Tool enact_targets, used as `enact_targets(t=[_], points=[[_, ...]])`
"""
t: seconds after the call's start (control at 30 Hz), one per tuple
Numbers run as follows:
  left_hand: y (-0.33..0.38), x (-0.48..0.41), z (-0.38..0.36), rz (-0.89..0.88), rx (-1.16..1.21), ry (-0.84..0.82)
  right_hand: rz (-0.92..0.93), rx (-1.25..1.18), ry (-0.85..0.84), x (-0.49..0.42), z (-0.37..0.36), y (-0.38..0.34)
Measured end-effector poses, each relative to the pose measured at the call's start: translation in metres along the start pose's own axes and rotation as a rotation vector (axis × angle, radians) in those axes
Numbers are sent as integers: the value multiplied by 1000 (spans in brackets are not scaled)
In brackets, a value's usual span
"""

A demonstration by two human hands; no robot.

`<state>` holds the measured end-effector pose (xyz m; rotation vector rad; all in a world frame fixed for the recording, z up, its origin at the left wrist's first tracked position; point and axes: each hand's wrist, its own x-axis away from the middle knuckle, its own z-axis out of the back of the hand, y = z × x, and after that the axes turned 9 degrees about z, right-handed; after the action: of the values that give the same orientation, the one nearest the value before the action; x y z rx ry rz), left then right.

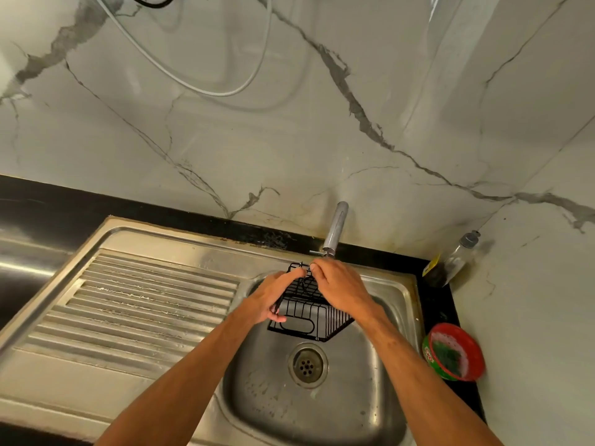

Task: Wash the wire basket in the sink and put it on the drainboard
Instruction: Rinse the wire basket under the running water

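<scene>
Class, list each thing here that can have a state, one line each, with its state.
wire basket: tilted, held over sink
left hand: grips basket's left side
right hand: holds basket's top edge
tap: flow hidden by hands
drain: unplugged
red tub: lid off
bottle: capped

Both hands cover much of the wire basket (309, 317): the left hand (273, 297) wraps its near-left side, and the right hand (338, 288) hides its upper right rim and the mouth of the faucet (336, 230) (whether water runs cannot be told). Both forearms are cut off by the bottom edge, the drainboard (128, 300) by the left edge, the white cable (193, 85) by the top. The print on the red tub (454, 352) and on the label of the bottle (450, 262) is too small to read.
</scene>
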<state>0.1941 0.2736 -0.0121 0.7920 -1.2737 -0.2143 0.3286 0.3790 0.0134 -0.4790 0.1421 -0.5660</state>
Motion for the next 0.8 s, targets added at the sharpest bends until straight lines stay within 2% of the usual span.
enact_targets(t=[0.13, 0.3, 0.5, 0.67, 0.8], points=[[4, 6, 1, -62, -60, -13, -96, -69, -59, -6, 7, 3], [6, 4, -7, -55, 2, -23, -89, -32, 86, -3, 2, 1], [2, -2, -13, -23, 112, -37, 76, 35, 131, -1, -1, -10], [1, 0, -18, 10, 123, -8, -54, 144, 95, -6, -1, 3], [-1, -5, -12, 39, 244, 73, 99, 164, 51, 0, -25, -14]])
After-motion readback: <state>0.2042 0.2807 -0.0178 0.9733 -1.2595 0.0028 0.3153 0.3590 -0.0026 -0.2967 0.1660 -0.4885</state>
